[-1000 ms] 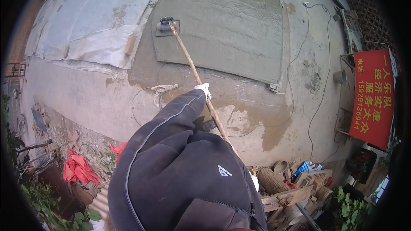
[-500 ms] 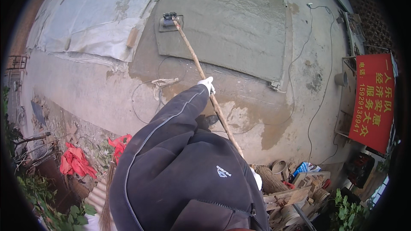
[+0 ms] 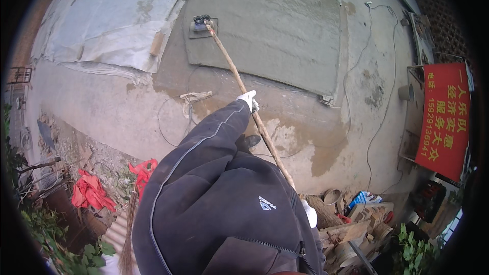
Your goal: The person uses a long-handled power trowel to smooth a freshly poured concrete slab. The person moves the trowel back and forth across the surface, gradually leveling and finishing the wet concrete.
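Observation:
My left hand [image 3: 248, 100], in a white glove, is wrapped round the middle of a long wooden pole [image 3: 227, 59]. The pole slants from beside my body up to a flat-plated concrete float [image 3: 202, 24] with a dark motor-like block on top. That plate rests on the left part of a wet grey concrete slab [image 3: 275, 30]. My right hand [image 3: 309, 214], also white-gloved, shows only in part at the right side of my jacket, near where the pole's lower end passes out of sight; its fingers are hidden.
Pale sheeting [image 3: 117, 15] covers the ground left of the slab, with a wood block [image 3: 157, 44] on its edge. A cable [image 3: 348, 91] loops over the floor. At right are a red banner [image 3: 442, 122] and a bucket [image 3: 406, 92]; scrap wood [image 3: 351, 231] lies near my right side.
My right hand has shifted slightly right and shows a little more. The pole's lower part has moved slightly with it, while the float looks to be in the same place.

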Motion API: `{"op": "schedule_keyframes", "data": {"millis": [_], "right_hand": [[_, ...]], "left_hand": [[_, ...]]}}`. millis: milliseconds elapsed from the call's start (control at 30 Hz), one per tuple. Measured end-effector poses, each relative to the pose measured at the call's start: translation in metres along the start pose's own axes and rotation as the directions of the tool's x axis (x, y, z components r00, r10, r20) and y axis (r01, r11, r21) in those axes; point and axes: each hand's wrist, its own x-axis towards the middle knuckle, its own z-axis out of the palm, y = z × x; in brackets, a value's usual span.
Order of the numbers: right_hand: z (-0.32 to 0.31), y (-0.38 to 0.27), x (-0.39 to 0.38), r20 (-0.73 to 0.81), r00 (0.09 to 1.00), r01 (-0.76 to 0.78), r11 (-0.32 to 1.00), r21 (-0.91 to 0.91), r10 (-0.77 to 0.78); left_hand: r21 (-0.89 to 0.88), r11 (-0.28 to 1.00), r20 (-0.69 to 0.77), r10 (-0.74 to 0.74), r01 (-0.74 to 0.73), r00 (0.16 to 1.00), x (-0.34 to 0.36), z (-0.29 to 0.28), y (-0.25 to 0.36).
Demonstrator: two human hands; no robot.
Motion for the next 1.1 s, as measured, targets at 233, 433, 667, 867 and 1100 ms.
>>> {"op": "schedule_keyframes", "data": {"millis": [233,433,667,867,1100], "right_hand": [[0.017,0.027,-0.003,0.033,0.999,-0.036,0.999,-0.004,0.036],[0.006,0.02,-0.01,0.053,0.998,-0.048,0.997,0.062,0.045],[0.032,0.041,-0.015,0.13,0.985,-0.118,0.992,0.036,0.112],[0.042,0.053,-0.024,0.102,0.988,-0.116,0.992,0.039,0.111],[0.057,0.068,-0.034,0.144,0.98,-0.141,0.99,0.018,0.137]], "left_hand": [[-0.006,0.998,0.063,-0.064,0.064,0.996,0.045,-0.017,0.012],[0.051,0.998,0.012,0.033,-0.034,0.999,0.049,-0.017,0.009],[0.032,0.999,0.003,-0.025,0.025,1.0,0.053,-0.017,-0.002],[0.084,0.996,0.01,0.041,-0.042,0.999,0.049,-0.022,-0.023],[0.146,0.989,-0.012,-0.004,0.006,1.0,0.04,-0.025,-0.025]]}}
